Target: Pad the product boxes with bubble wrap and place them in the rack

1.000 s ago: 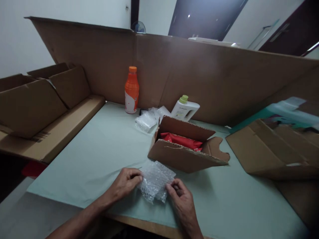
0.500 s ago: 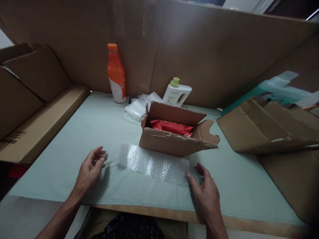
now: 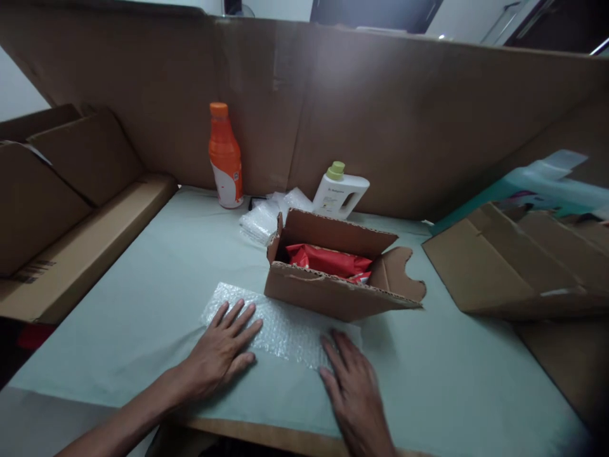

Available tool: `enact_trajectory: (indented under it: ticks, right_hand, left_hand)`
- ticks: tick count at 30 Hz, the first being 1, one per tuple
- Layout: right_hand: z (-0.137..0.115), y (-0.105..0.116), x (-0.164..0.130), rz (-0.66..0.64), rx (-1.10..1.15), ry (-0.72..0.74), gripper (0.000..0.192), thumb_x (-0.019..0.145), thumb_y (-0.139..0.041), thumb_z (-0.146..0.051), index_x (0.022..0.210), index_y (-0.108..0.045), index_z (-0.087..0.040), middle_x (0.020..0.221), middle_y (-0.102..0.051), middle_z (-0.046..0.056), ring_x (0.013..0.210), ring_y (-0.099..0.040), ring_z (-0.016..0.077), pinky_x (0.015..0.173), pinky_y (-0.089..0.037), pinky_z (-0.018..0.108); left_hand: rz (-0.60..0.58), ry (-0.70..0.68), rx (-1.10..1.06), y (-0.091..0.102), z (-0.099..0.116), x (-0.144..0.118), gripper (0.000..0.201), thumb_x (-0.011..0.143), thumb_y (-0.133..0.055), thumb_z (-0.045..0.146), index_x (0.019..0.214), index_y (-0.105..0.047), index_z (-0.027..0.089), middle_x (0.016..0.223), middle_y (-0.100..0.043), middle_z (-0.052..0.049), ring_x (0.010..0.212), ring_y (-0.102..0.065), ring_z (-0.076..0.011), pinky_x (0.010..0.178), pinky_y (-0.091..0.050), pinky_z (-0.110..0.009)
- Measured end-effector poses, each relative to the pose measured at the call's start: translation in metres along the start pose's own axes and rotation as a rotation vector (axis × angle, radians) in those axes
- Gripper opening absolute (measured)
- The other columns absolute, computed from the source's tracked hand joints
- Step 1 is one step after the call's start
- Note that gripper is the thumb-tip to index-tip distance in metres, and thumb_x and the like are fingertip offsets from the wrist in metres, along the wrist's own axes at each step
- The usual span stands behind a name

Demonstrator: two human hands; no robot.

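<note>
1. The clear, flat sheet of bubble wrap [image 3: 280, 324] lies on the pale green tabletop [image 3: 157, 285], just at 6 o'clock of the small open brown cardboard box [image 3: 333, 292].
2. The left hand [image 3: 223, 349] rests spread, palm down, on the sheet's left end; the right hand [image 3: 354, 387] lies flat, fingers extended, on its right end.
3. The sheet looks light, soft and springy — likely to curl back; an edge or corner seems the best hold.
4. Inside the box, a red packet [image 3: 328, 260] is partly hidden — its shape is unclear.
</note>
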State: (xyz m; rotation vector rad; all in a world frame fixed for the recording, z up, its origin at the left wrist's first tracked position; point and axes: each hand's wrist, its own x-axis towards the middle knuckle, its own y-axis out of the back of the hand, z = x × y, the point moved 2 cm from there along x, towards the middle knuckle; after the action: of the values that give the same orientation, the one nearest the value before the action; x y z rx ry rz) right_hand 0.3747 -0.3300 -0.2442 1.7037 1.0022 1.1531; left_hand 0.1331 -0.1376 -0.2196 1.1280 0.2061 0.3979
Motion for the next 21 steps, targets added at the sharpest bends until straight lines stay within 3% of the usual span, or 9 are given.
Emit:
enact_trajectory:
  ticks: [3,5,9,12,16,21]
  right_hand:
    - [0.054,0.02,-0.024,0.068,-0.05,-0.226,0.046,0.097,-0.045,-0.048,0.128,-0.065,-0.019,0.137,-0.063,0.016,0.127,-0.057,0.0377,0.098,-0.047,0.057]
    - [0.069,0.032,-0.021,0.108,0.016,-0.348,0.054,0.093,-0.047,-0.055,0.128,-0.063,-0.017,0.134,-0.065,0.018,0.125,-0.059,0.0383,0.096,-0.049,0.056]
    - [0.056,0.043,0.031,0.106,0.342,-0.531,0.069,0.085,-0.055,-0.062,0.138,-0.052,-0.018,0.135,-0.064,0.017,0.112,-0.067,0.0342,0.078,-0.057,0.042]
    - [0.04,0.042,0.077,0.058,0.573,-0.57,0.063,0.081,-0.057,-0.062,0.123,-0.058,-0.016,0.115,-0.072,0.017,0.099,-0.071,0.0323,0.075,-0.056,0.039]
    - [0.028,0.038,0.11,0.09,0.688,-0.544,0.051,0.082,-0.055,-0.059,0.113,-0.061,-0.018,0.104,-0.075,0.013,0.09,-0.071,0.0289,0.077,-0.055,0.038]
    - [0.024,0.026,0.139,0.102,0.683,-0.501,0.048,0.083,-0.053,-0.055,0.111,-0.059,-0.017,0.099,-0.074,0.013,0.088,-0.07,0.0295,0.074,-0.054,0.038]
  left_hand:
    - [0.11,0.029,-0.06,0.006,-0.011,-0.016,0.053,0.1,-0.049,0.04,0.152,-0.041,0.035,0.161,-0.038,-0.004,0.15,-0.032,-0.031,0.122,-0.028,-0.055]
    - [0.22,0.09,-0.123,0.01,-0.012,-0.009,0.055,0.099,-0.05,0.038,0.153,-0.038,0.033,0.158,-0.044,-0.006,0.146,-0.039,-0.0299,0.119,-0.036,-0.051]
    - [0.411,0.168,-0.331,0.019,-0.003,0.042,0.074,0.094,-0.057,0.035,0.159,-0.022,0.027,0.158,-0.041,-0.013,0.143,-0.044,-0.0305,0.114,-0.042,-0.051]
    - [0.474,0.185,-0.461,0.021,0.006,0.076,0.079,0.09,-0.062,0.034,0.158,-0.024,0.023,0.155,-0.044,-0.016,0.14,-0.047,-0.0331,0.111,-0.044,-0.053]
    - [0.512,0.215,-0.547,0.022,0.007,0.086,0.071,0.088,-0.063,0.03,0.152,-0.036,0.022,0.14,-0.058,-0.015,0.126,-0.057,-0.0322,0.105,-0.049,-0.054]
    - [0.614,0.257,-0.58,0.032,-0.011,0.1,0.064,0.088,-0.058,0.025,0.15,-0.039,0.023,0.134,-0.061,-0.012,0.121,-0.059,-0.0291,0.103,-0.049,-0.05]
